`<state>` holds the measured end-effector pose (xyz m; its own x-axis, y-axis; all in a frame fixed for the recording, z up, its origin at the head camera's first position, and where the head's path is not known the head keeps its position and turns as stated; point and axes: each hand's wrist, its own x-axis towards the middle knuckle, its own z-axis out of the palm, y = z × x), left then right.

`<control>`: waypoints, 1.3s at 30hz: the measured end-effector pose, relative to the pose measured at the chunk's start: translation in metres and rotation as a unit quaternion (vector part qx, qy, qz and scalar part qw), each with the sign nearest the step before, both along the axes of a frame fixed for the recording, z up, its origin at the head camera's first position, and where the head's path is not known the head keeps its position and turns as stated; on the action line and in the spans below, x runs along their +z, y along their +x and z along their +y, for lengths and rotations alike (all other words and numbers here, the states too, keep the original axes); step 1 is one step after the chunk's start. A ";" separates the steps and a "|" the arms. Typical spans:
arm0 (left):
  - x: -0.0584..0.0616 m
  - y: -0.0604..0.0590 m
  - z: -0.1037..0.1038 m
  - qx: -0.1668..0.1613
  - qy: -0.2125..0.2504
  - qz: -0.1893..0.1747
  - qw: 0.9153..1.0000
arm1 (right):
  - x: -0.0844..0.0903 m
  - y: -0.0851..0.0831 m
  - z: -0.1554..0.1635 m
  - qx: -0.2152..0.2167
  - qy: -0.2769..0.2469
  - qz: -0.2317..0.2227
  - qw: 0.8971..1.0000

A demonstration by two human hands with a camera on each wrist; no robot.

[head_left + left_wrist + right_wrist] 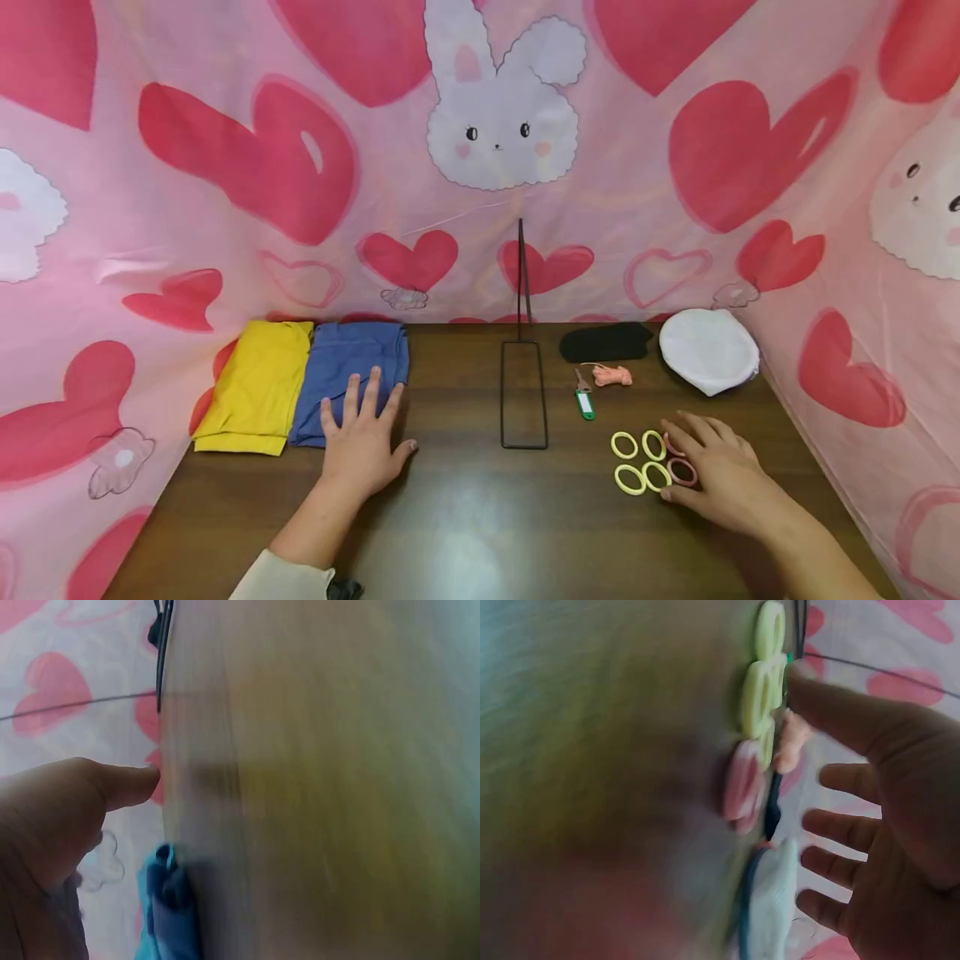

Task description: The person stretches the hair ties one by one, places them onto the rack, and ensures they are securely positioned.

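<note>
We judge the work to be at its very start, for neither hand grips anything. Our left hand (365, 442) lies flat with fingers spread, its fingertips resting on the near edge of the folded blue cloth (348, 375), which sits at the far left of the table (465, 517) just beside a folded yellow cloth (255, 385). Our right hand (708, 471) hovers low at the near right, fingers loosely extended over a cluster of hair ties: four yellow rings (639, 461) lie in a tight group, touching one another, and the pink rings (681, 472) sit partly under the fingers. The right wrist view shows the fingers (836, 825) straight and apart above these rings, though it is too blurred to tell whether any fingertip touches them. Nothing seems sorted, lifted or moved onto the black wire stand (523, 392) in the middle of the table. Farther off lie a green key tag (584, 402), a small pink cord bundle (613, 376), a black cloth piece (606, 342) and a white round pouch (708, 350), all untouched. Everything, as far as we can see, is left to do.
</note>
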<state>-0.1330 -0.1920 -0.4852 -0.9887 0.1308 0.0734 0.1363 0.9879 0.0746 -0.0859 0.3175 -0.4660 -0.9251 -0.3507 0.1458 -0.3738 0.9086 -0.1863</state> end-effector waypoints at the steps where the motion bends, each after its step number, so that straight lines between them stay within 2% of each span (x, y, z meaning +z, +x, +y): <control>1: 0.000 -0.002 0.005 -0.003 0.006 0.003 1.000 | -0.001 0.001 0.002 0.003 0.002 -0.001 1.000; 6: -0.004 -0.011 0.031 -0.028 0.038 0.020 0.999 | -0.009 0.002 0.008 0.007 -0.011 -0.035 0.999; 10: -0.008 -0.017 0.051 -0.052 0.064 0.016 0.996 | -0.014 0.001 0.010 0.005 -0.025 -0.043 0.999; 19: -0.011 -0.025 0.085 -0.086 0.110 -0.031 0.990 | -0.018 -0.002 0.009 0.022 -0.028 -0.013 0.999; 30: -0.012 -0.033 0.110 -0.111 0.149 -0.069 0.980 | -0.021 -0.008 0.010 0.034 -0.041 0.017 0.998; 35: -0.011 -0.035 0.119 -0.123 0.158 -0.085 0.976 | -0.020 -0.013 0.009 0.070 -0.061 0.064 0.994; 39: -0.011 -0.036 0.121 -0.124 0.161 -0.100 0.974 | -0.012 -0.021 0.002 0.101 -0.098 0.089 0.986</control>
